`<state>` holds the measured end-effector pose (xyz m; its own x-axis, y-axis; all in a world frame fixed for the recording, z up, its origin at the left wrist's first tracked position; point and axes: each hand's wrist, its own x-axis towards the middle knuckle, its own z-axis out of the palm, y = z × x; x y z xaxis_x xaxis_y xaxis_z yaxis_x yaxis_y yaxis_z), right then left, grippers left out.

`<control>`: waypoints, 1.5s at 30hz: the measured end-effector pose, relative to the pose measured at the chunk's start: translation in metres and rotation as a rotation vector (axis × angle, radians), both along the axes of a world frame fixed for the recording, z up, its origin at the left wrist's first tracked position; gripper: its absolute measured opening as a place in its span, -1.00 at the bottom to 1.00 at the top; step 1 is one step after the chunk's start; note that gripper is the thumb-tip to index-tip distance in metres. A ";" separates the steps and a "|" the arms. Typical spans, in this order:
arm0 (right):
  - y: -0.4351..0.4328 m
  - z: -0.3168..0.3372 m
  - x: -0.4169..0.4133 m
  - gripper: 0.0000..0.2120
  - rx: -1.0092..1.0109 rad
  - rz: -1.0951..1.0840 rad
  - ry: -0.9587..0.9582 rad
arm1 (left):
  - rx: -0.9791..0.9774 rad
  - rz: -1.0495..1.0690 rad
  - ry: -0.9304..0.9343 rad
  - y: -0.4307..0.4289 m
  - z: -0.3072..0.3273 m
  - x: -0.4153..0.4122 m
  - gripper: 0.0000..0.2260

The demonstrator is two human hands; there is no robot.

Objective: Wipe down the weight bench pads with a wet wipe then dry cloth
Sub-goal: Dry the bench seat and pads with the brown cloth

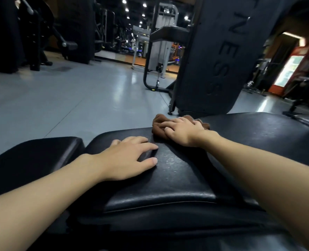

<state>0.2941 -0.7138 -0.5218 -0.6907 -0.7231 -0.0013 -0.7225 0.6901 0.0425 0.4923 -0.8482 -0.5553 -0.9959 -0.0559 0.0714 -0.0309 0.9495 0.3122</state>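
**At the far edge of the bench pad: dry-cloth pass under way**

Brown cloth (157,122) lies bunched on the far edge of the centre bench pad (177,178), under the R hand (182,132). R hand fingers are apart and laid over the cloth, pressing rather than pinching. Judged: palm weight drives the cloth across w/o it slipping. The cloth is the only wiping item in view, so task prob. at drying stage.

L hand (130,156) rests flat on the pad, nearer the wearer than the cloth, fingers straight and holding nothing. Prob. bracing the body during the reach.

Pale speckles mid-pad: moisture or wear, cannot tell.

Left of the pad, across a gap: smaller pad (41,153). Right of it: larger pad (258,129). Beyond it: grey floor (77,98) & dark lettered machine panel (218,51).
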 end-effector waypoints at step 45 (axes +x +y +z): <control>0.216 0.065 -0.088 -0.26 0.019 -0.565 0.033 | -0.125 -0.249 0.052 0.117 0.037 -0.075 -0.47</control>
<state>0.2061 -0.4976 -0.4568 -0.9704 -0.2408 0.0178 -0.2389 0.9681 0.0752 0.4178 -0.7310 -0.5183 -0.9726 0.2028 0.1139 0.2214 0.9571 0.1871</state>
